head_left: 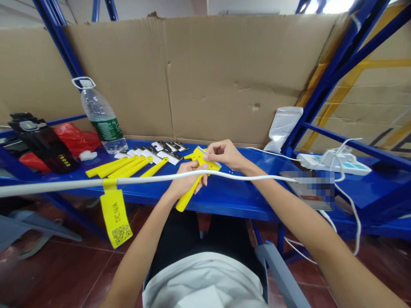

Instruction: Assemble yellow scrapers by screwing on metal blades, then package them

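While the left hand (183, 183) grips a yellow scraper (190, 194) over the blue table (221, 194), the right hand (229, 155) pinches its head's edge. Farther left sits a dark tumbler (46, 144), contents hidden; behind it, a red bag (75, 139) and a clear bottle (100, 112) whose fill I cannot tell.

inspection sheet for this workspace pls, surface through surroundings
Surface: blue tabletop, items lying to the left and right
Job's things: yellow scraper, held; several yellow handles at left, with black-and-white pieces by their far ends
Clutter: green-labelled bottle, black drink bottle, red plastic bag
Left grip: closed around the yellow scraper
Right grip: fingertips at its head's edge; pinch unclear
Cables: white cable with yellow tag crosses in front; more near white power strip
Surroundings: cardboard behind, blue metal frame, grey chair
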A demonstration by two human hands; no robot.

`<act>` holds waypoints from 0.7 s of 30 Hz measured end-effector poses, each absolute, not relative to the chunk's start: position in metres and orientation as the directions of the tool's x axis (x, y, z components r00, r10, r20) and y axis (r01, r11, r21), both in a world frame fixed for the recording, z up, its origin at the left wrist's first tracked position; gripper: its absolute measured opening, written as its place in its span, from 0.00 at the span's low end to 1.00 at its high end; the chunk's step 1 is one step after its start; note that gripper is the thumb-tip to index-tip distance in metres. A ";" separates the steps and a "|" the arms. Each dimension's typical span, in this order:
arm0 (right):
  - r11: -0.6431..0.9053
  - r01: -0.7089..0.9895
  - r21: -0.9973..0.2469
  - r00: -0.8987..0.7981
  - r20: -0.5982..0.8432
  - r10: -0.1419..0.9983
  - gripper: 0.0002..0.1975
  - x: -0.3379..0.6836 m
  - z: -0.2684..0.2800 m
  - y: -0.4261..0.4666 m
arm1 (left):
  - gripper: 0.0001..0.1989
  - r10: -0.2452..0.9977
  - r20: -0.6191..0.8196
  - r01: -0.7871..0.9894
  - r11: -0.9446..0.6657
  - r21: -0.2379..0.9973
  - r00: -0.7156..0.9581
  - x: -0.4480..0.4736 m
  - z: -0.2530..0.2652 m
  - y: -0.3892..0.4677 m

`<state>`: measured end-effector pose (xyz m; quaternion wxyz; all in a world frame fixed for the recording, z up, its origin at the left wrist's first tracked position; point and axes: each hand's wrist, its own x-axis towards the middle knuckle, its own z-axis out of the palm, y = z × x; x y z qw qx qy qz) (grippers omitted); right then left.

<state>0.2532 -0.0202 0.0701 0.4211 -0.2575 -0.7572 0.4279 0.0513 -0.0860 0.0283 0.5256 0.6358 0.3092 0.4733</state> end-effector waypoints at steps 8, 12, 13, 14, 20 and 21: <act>0.553 0.256 -0.793 -0.475 0.395 0.786 0.24 0.287 0.085 0.003 | 0.25 0.847 0.438 -0.214 -0.387 0.897 0.303 0.049 0.025 -0.091; 0.466 0.766 -0.444 -0.422 0.200 0.884 0.06 0.320 0.084 0.025 | 0.25 0.849 0.474 -0.274 -0.410 0.870 0.234 0.049 0.026 -0.092; 0.441 0.801 -0.405 -0.422 0.140 0.896 0.03 0.327 0.083 0.030 | 0.25 0.849 0.481 -0.285 -0.415 0.864 0.220 0.050 0.027 -0.092; 0.418 0.824 -0.382 -0.423 0.077 0.903 0.03 0.334 0.082 0.034 | 0.25 0.848 0.487 -0.293 -0.421 0.859 0.210 0.050 0.028 -0.092; 0.337 0.873 -0.353 -0.431 -0.231 0.872 0.12 0.359 0.076 0.046 | 0.25 0.857 0.474 -0.286 -0.411 0.865 0.202 0.051 0.031 -0.092; 0.334 0.875 -0.352 -0.433 -0.256 0.864 0.12 0.360 0.076 0.046 | 0.25 0.861 0.468 -0.281 -0.408 0.869 0.200 0.051 0.031 -0.092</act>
